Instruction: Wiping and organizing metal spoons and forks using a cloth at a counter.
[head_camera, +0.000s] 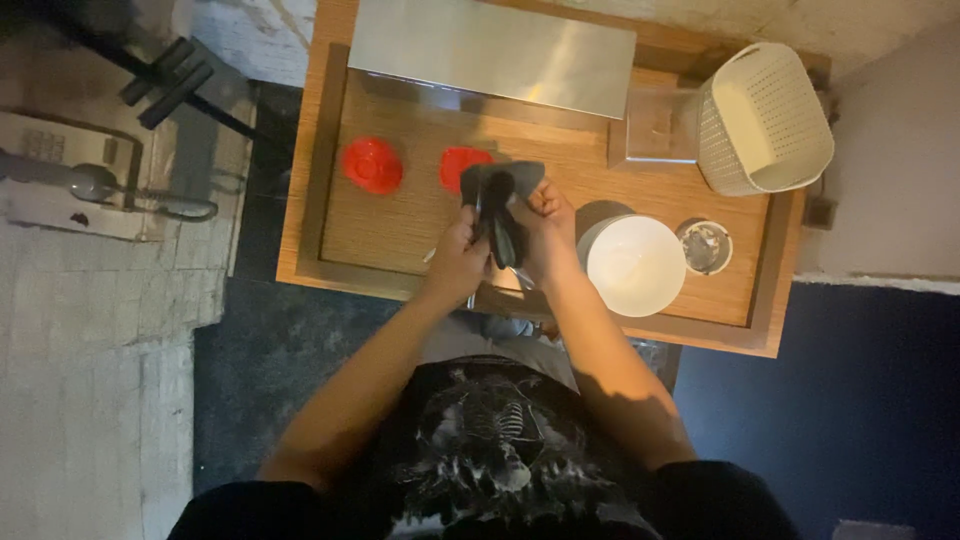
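Hands (458, 262) (545, 235) wring grey cloth (500, 205) near tray edge (380, 275)

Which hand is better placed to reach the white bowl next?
Right. The right hand is next to the white bowl, though it grips the dark cloth too; the left hand is farther away, across the cloth.

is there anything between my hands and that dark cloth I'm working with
Nothing visible. Both the left hand and the right hand already grip the dark cloth directly, holding it above the wooden table. The red lids and white bowl sit off to the sides.
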